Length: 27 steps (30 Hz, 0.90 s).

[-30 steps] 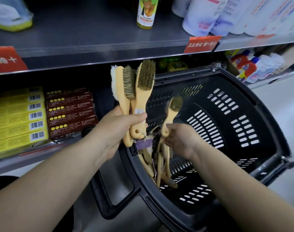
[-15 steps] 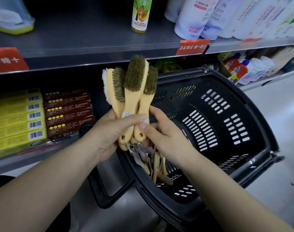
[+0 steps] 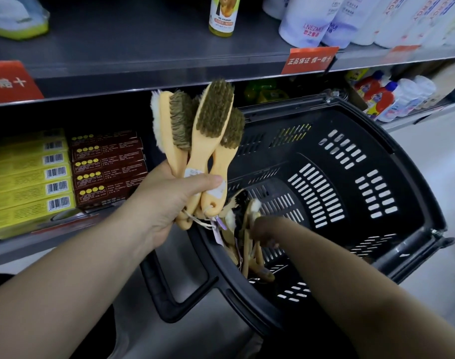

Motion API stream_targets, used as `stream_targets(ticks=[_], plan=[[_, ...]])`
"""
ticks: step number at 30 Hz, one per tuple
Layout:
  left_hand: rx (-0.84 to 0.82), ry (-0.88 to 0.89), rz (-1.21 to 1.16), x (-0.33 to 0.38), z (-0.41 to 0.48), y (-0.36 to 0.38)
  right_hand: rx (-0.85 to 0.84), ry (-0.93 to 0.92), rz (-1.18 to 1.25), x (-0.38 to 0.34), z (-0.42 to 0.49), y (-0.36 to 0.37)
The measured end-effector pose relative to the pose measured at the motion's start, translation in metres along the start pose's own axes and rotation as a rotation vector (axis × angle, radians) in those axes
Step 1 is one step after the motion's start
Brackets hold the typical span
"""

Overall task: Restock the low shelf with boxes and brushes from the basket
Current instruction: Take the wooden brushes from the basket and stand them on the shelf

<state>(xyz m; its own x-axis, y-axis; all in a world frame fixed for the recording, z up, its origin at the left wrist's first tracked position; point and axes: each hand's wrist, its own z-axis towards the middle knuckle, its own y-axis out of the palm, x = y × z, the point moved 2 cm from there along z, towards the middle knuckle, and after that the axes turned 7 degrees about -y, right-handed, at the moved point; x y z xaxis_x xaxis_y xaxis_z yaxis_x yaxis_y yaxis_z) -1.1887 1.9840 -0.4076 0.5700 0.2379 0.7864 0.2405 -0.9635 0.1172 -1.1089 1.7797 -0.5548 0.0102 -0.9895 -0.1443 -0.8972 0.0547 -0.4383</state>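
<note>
The left hand [image 3: 174,203] is closed tight around the handles of a bunch of brushes [image 3: 213,120]. Their bristle heads point up and fan out just under the front edge of the upper shelf [image 3: 143,47]. Paper tags on strings dangle from the handle ends below the fist.

The right hand [image 3: 263,229] is down inside the black basket [image 3: 376,120], at its near left wall. It sits among the loose brushes [image 3: 247,255] heaped there. It is blurred and its fingers are hidden, so I cannot tell whether it grips anything.

On the low shelf [image 3: 19,251], a stack of yellow boxes [image 3: 27,177] sits at the left end. A stack of brown boxes [image 3: 107,167] stands just beside it on the right. The held bunch and the basket's far left corner stand in front of the dark stretch of shelf to the right of the brown boxes. The basket's handle [image 3: 169,286] hangs down off its near left rim.

The upper shelf carries a small bottle [image 3: 221,14] and white pouches [image 3: 311,22], with a red price tag [image 3: 309,59] clipped to its front edge. Red and white spray bottles [image 3: 381,97] stand beyond the basket's far right corner.
</note>
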Motion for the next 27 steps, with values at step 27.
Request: stream_targets(ticks=[27], plan=[[0.0, 0.002, -0.041, -0.003, 0.002, -0.007, -0.001, -0.011, -0.266, -0.005, 0.051, 0.058]])
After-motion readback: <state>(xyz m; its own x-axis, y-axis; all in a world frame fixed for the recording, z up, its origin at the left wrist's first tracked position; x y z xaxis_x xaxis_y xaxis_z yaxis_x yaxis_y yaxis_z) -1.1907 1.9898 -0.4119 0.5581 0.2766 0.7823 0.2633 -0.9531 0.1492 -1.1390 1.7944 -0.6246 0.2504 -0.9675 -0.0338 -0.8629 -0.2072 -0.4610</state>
